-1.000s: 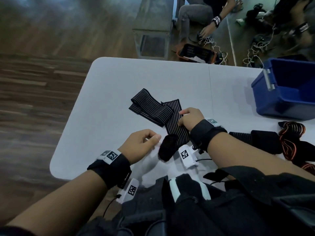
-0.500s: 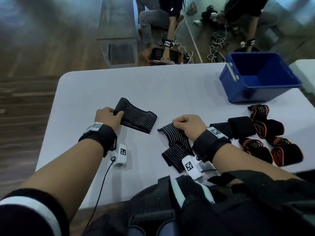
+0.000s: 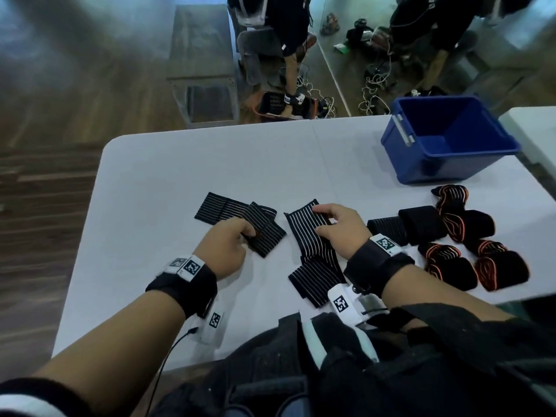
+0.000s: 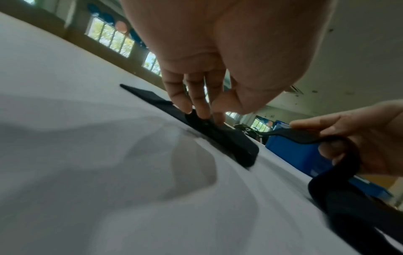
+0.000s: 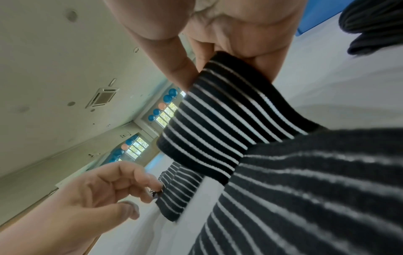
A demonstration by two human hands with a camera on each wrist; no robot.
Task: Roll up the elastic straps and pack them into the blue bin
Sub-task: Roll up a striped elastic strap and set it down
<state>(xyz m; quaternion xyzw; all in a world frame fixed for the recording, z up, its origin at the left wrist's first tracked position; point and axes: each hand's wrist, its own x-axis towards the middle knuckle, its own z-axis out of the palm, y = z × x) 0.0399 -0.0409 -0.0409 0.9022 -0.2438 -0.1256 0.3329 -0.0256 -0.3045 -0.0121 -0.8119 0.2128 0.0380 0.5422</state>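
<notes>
Two black white-striped elastic straps lie on the white table (image 3: pixel 168 188). The left strap (image 3: pixel 222 210) (image 4: pixel 235 143) is folded flat. My left hand (image 3: pixel 228 245) sits at its near right end, with the fingertips (image 4: pixel 202 113) resting on top and the thumb apart. My right hand (image 3: pixel 343 227) (image 5: pixel 218 43) pinches the upper part of the right strap (image 3: pixel 307 236) (image 5: pixel 218 120) between thumb and fingers. That strap's lower part lies folded toward the table's near edge. The blue bin (image 3: pixel 436 167) stands at the far right, and nothing shows inside it.
Right of my right hand lies a cluster of rolled straps: a black roll (image 3: pixel 421 224) and several orange-striped rolls (image 3: pixel 448 267). Beyond the table's far edge are a bench (image 3: pixel 204 55), people and cables on the floor. A second white table (image 3: pixel 532 121) adjoins on the right.
The two straps, crossed a second ago, now lie apart. My left hand has moved from the left strap's far left end to its near right end. My right hand keeps its hold.
</notes>
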